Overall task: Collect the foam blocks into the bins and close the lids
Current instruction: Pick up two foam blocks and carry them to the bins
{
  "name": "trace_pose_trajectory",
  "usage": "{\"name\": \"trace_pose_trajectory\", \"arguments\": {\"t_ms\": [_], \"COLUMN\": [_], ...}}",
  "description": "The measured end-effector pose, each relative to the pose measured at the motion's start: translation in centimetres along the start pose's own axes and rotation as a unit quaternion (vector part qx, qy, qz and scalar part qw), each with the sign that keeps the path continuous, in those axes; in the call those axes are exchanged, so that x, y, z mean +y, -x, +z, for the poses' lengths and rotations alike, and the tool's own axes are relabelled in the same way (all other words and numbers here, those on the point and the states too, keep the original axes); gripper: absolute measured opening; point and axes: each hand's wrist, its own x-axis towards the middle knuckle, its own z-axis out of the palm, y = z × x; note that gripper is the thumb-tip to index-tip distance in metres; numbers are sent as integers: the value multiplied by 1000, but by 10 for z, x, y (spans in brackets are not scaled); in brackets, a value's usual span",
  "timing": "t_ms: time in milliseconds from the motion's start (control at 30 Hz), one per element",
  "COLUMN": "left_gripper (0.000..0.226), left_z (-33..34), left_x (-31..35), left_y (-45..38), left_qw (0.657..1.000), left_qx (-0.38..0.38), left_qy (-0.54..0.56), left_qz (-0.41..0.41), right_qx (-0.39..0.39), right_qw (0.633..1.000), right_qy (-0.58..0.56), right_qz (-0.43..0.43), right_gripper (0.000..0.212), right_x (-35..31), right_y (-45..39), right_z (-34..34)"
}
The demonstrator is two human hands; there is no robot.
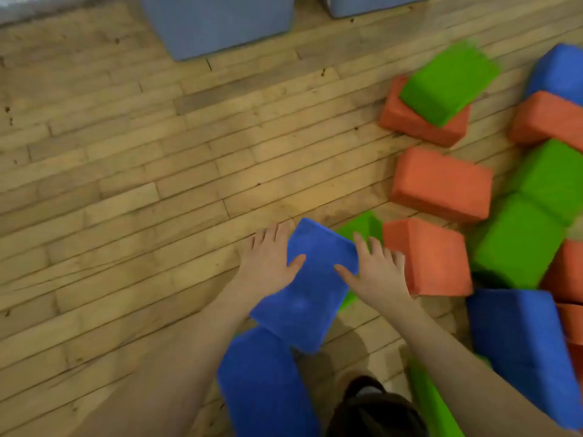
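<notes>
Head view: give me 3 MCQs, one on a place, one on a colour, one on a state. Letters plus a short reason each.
1. Where is the blue block that both hands are on?
A. inside a bin
B. over the wooden floor, between the two hands
C. on top of the grey-blue bin

2. What colour is the block lying on the orange block at upper right?
A. green
B. blue
C. yellow

3. How do the hands hold the blue block?
A. only the right hand touches it
B. both hang clear of it
C. left hand and right hand hold its two sides, thumbs on top

Answers:
1 B, floor planks show all round it.
2 A, the green block rests across the orange one.
3 C, one hand on each side, thumbs on the top face.
</notes>
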Motion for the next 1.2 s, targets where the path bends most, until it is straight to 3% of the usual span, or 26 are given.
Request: {"name": "trace_pose_trajectory", "arguments": {"t_ms": [133,333,533,700,800,867,933,1067,1200], "left_gripper": [77,77,76,71,69,67,65,64,62], "left_z": [47,73,42,3,-3,-2,4,27,43], "left_x": [-13,-17,-11,6,28,44,58,85,97], "left_y": [-11,-2,12,-2,-12,-19,-23,-14,-7], "left_qw": [999,990,963,951,968,977,985,989,977], "left_qx": [11,32,35,70,130,169,167,132,184], "left_qy": [-47,139,265,300,215,125,50,-64,-87], "left_qz": [-2,1,43,39,6,-19,-20,28,57], "right_qx": [74,132,188,211,262,265,244,175,97], "right_qw": [997,976,942,947,956,955,946,895,874], "right_qy": [-8,-172,-276,-240,-133,-117,-140,-222,-310], "right_qz": [2,0,-6,-21,1,65,160,345,361], "right_gripper": [84,68,63,57,53,50,54,68,70], "right_x": [2,-1,-4,7,33,57,77,85,76], "right_y": [-13,-16,-8,-23,-29,-23,-5,29,28], "right_z": [45,70,55,24,16,21,35,65,84]}}
